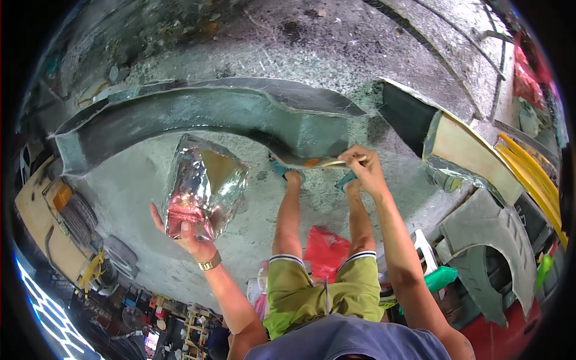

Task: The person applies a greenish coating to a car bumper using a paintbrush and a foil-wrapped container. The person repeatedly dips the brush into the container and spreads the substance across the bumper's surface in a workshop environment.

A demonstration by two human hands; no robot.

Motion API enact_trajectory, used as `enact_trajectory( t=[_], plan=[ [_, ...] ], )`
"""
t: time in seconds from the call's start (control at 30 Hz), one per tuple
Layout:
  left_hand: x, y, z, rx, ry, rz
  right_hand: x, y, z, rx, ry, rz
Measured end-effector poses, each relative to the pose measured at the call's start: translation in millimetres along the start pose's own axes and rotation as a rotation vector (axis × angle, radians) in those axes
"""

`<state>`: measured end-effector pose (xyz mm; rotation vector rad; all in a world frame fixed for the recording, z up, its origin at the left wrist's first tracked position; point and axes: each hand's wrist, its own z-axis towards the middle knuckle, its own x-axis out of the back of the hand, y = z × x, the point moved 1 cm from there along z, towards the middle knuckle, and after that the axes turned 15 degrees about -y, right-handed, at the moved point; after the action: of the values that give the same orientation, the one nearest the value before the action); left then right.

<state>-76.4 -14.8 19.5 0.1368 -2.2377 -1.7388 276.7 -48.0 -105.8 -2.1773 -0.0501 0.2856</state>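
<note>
My left hand holds up a shiny silver foil-like container from below, its thumb on the near face and a finger spread at the side. A yellowish patch shows on its upper part; whether that is contents or a reflection I cannot tell. My right hand pinches the pale handle of a brush. The brush's orange-brown end meets the near edge of a long, curved grey-green fibreglass-like panel, towards its right end. The panel's surface looks wet and glossy in places.
On the right stand a dark box-like piece with a pale side, yellow curved parts and a grey fender. A red plastic sheet lies between my legs. Tyres and a tan board are at the left.
</note>
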Motion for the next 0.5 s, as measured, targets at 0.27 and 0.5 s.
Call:
enact_trajectory(
  t=[0.27,0.5],
  plan=[
    [-1.9,5.2,-10.0,0.058,-0.035,-0.058,71.3,-8.5,-74.2,0.008,0.214,0.016],
    [35.8,-32.5,-13.8,0.117,-0.083,-0.142,63.4,-7.6,-45.4,-0.065,0.378,-0.412]
  ],
)
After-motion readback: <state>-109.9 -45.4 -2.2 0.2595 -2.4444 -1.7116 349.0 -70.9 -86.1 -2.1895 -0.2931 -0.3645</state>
